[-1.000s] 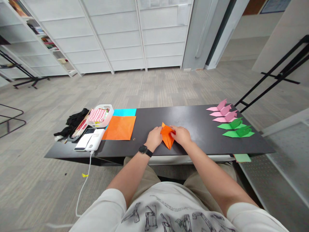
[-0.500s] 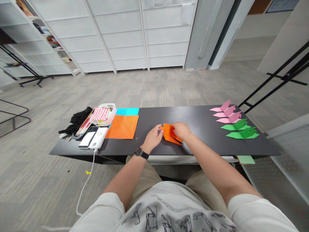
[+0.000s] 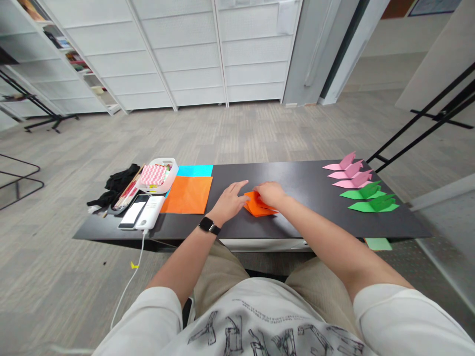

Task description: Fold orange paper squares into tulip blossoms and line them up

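The folded orange paper (image 3: 259, 205) lies near the middle of the dark surface (image 3: 304, 222). The left hand (image 3: 230, 200) rests flat at its left edge, fingers spread, gripping nothing. The right hand (image 3: 270, 194) presses on top of it; whether its grip pinches a flap I cannot tell. At left, a white tray (image 3: 156, 178) holds a red-and-white patterned packet (image 3: 153, 174); beside it lie an orange sheet (image 3: 187, 195), a blue sheet (image 3: 195, 170), a phone (image 3: 131, 215). Pink (image 3: 347, 170) and green folded pieces (image 3: 367, 198) sit far right.
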Tool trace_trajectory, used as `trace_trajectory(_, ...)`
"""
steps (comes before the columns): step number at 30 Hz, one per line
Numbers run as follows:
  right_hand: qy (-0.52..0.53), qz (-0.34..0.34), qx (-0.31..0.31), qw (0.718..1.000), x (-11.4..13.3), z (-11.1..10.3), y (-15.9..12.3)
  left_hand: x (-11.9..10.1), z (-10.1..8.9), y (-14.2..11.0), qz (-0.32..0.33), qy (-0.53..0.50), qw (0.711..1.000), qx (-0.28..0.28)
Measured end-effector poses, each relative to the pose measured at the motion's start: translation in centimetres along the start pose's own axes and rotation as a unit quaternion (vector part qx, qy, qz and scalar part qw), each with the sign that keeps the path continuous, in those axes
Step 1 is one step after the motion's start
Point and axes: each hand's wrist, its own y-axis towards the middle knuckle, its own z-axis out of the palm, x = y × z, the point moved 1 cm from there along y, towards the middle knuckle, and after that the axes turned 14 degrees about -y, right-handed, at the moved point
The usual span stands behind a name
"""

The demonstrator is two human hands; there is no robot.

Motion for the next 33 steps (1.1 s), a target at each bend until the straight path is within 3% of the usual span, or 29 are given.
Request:
trace_trajectory(5, 0.015, 0.022, -0.113, 0.993, -0.3, -1.4, -0.7, 1.0, -0.4, -0.3, -0.013, 0.017, 0.999, 0.026)
trace_trajectory(10, 0.076, 0.035, -0.233, 0.969, -0.2, -1.2, -4.6, 1.4, 0.6, -1.2, -0.024, 0.012, 0.999, 0.028)
trace_trajectory(14, 0.083, 0.015, -0.223, 0.971, 0.7, 0.9, -7.2, 1.7, 1.3, -1.5, -0.024, 0.005, 0.999, 0.038)
trace_trajectory(19, 0.059, 0.016, -0.180, 0.982, 0.5, 2.6, -7.6, 2.0, 1.3, -1.7, -0.025, 0.001, 0.998, 0.051)
trace_trajectory(27, 0.030, -0.008, -0.161, 0.986, -0.1, 1.5, -6.7, 1.7, 0.0, -1.8, -0.034, -0.024, 0.998, 0.051)
trace_trajectory(33, 0.013, -0.010, -0.159, 0.987, -0.6, 1.2, -6.1, 2.1, -0.1, -2.1, -0.030, -0.022, 0.995, 0.095)
